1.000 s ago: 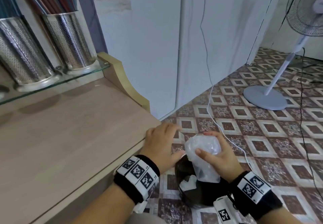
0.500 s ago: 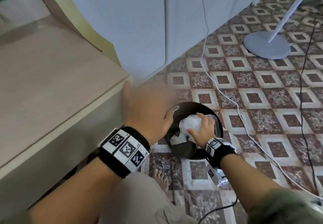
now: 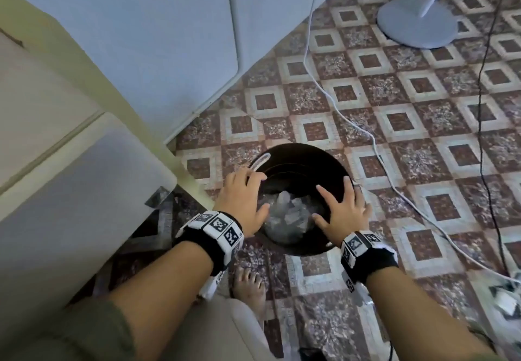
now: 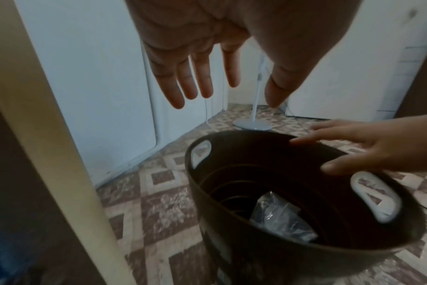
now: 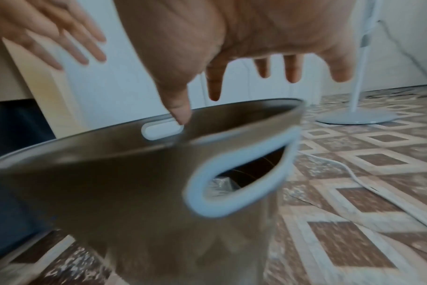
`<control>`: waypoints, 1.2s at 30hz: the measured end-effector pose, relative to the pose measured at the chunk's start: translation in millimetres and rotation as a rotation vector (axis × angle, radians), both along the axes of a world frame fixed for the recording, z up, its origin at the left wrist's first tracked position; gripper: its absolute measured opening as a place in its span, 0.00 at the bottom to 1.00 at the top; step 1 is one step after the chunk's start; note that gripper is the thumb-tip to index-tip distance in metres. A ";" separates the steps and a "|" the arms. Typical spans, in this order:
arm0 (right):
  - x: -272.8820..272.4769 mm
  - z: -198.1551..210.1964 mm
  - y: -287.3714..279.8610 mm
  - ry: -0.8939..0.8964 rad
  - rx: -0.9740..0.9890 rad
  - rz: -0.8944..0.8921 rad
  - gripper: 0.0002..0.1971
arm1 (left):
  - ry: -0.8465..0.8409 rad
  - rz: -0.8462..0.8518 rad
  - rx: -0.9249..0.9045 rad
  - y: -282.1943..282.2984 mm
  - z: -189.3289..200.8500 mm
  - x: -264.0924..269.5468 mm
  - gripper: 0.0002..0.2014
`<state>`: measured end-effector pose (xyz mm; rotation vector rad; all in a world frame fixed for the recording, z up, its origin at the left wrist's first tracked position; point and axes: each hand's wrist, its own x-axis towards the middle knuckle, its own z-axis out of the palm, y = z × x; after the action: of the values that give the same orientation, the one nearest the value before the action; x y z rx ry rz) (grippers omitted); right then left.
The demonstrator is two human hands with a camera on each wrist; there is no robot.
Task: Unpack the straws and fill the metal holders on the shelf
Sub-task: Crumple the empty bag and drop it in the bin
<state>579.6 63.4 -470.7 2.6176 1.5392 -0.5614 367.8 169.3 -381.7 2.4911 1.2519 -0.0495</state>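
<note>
A dark round bin [image 3: 304, 160] with white-edged handle holes stands on the tiled floor. Crumpled clear plastic wrapping [image 3: 287, 217] lies at its bottom. My left hand [image 3: 251, 191] hovers over the bin's left rim with straight fingers and holds nothing. My right hand [image 3: 329, 203] is spread over the right rim, also empty. The left wrist view shows the left hand [image 4: 222, 92] above the bin [image 4: 232, 154] and the wrapping [image 4: 278, 217] inside. In the right wrist view the right hand [image 5: 256, 77] hangs above the bin [image 5: 134, 183]. No straws or metal holders are in view.
The wooden counter [image 3: 42, 107] fills the left side, its corner close to the bin. A white cable [image 3: 352, 126] and a black cable [image 3: 482, 107] run across the floor. A fan base [image 3: 417, 25] stands at the far right. My bare foot [image 3: 249, 287] is below the bin.
The view dropped from the counter and holders to the floor. My right hand carried the plastic wrapping down into the bin and let go; both hands are now open over the rim.
</note>
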 end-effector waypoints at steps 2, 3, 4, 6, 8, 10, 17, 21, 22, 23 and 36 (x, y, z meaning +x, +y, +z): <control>7.4 -10.2 -21.5 0.049 -0.007 -0.123 0.35 | 0.034 0.040 -0.073 5.6 -24.5 1.3 0.28; 9.4 -15.5 -30.1 0.124 -0.006 -0.166 0.34 | 0.043 0.064 -0.109 7.6 -34.9 1.7 0.29; 9.6 -18.7 -36.4 0.213 0.005 -0.206 0.33 | 0.049 0.084 -0.137 9.1 -44.8 1.4 0.31; 7.5 -24.1 -42.5 0.347 0.048 -0.290 0.31 | 0.058 0.117 -0.180 11.9 -61.1 0.3 0.34; 6.3 -30.5 -41.8 0.397 0.091 -0.354 0.31 | 0.071 0.151 -0.234 14.7 -72.0 0.2 0.38; 7.4 -37.1 -38.2 0.434 0.123 -0.401 0.33 | 0.088 0.201 -0.314 18.9 -79.7 2.1 0.43; 32.1 -41.5 -14.5 0.500 0.275 -0.451 0.32 | 0.046 0.207 -0.441 37.8 -94.2 3.1 0.62; 52.7 -37.8 10.5 0.533 0.393 -0.423 0.30 | 0.012 0.222 -0.505 50.6 -95.0 14.2 0.78; 56.7 -34.9 17.4 0.531 0.400 -0.418 0.30 | 0.016 0.231 -0.504 54.1 -96.6 17.9 0.80; 61.0 -34.2 23.8 0.521 0.400 -0.407 0.30 | 0.019 0.250 -0.500 57.5 -98.2 22.1 0.80; -27.5 -97.0 -16.8 0.713 0.459 -0.758 0.08 | -0.115 0.331 -0.446 68.9 -111.2 37.1 0.68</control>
<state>552.0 46.6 -567.7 3.6031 0.7071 -1.4652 404.9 238.3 -492.9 1.8664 1.4086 -0.0906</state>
